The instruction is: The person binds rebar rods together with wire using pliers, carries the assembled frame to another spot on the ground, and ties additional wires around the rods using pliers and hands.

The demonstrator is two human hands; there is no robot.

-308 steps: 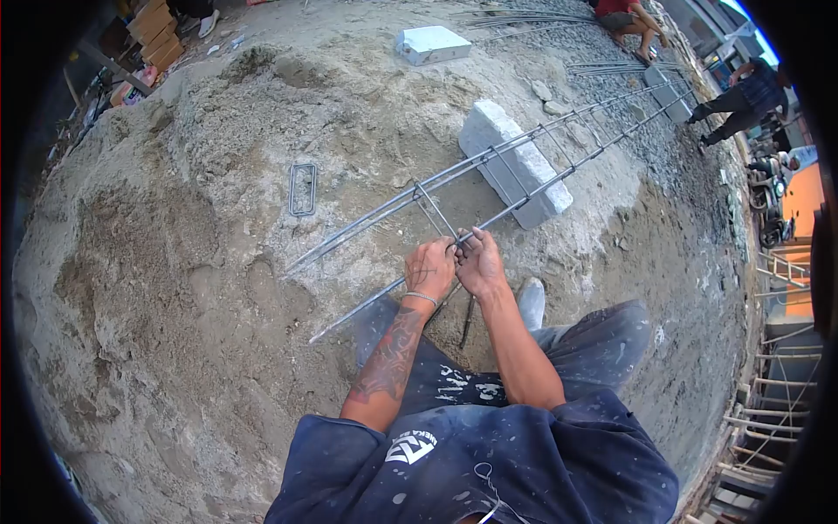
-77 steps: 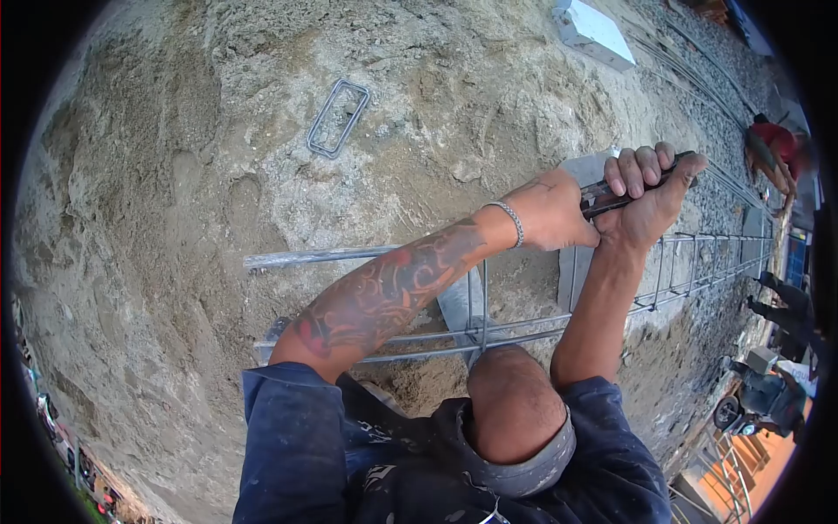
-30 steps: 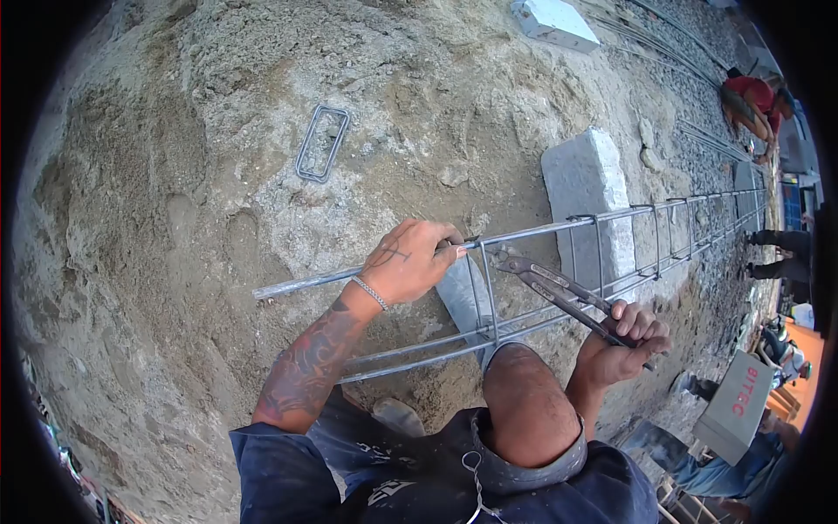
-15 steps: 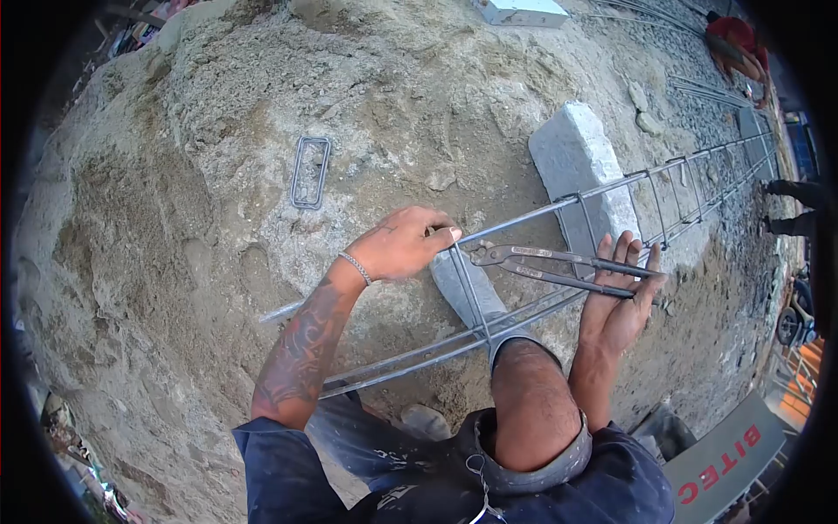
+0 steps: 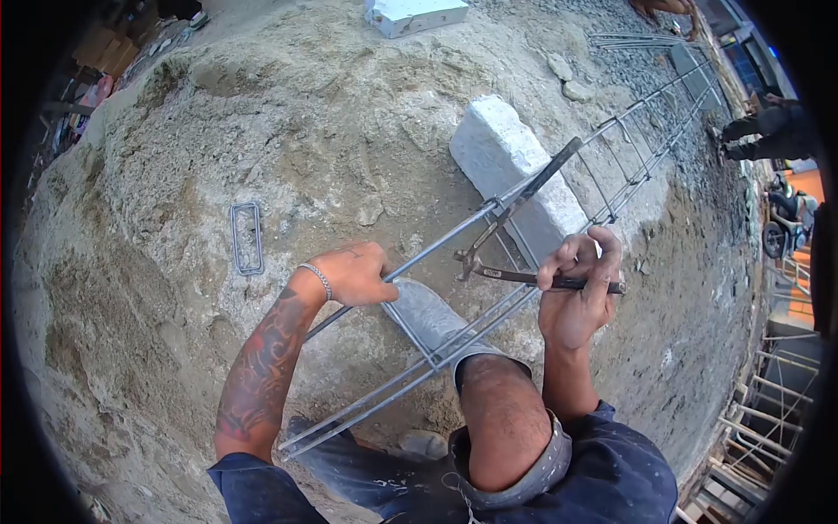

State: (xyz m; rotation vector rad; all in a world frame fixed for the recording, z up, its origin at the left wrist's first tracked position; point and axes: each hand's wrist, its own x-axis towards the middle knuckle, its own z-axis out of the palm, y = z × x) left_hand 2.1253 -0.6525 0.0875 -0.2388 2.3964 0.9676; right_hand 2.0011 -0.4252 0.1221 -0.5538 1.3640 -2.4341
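Observation:
My left hand, a chain bracelet at its wrist, is closed around the upper bar of a long steel rebar cage, by the corner of a crosswise stirrup. The fingertips are partly hidden. To the right, my right hand has its fingers curled on one handle of dark metal pincers. Their two handles are spread wide; the other handle points up and right, crossing over the cage's upper bar. The pincers' head lies between the cage's bars in this view, and I cannot tell whether it touches any of them.
Beneath the cage are a large concrete block and a smaller grey block. Rectangular stirrups lie on the rough ground at left. Another pale block sits at the top. A person and a motorcycle are at right.
The pincers' handles have swung wide apart, and my right hand now grips just one of them. My left hand remains by the same stirrup corner. The whole view has shifted.

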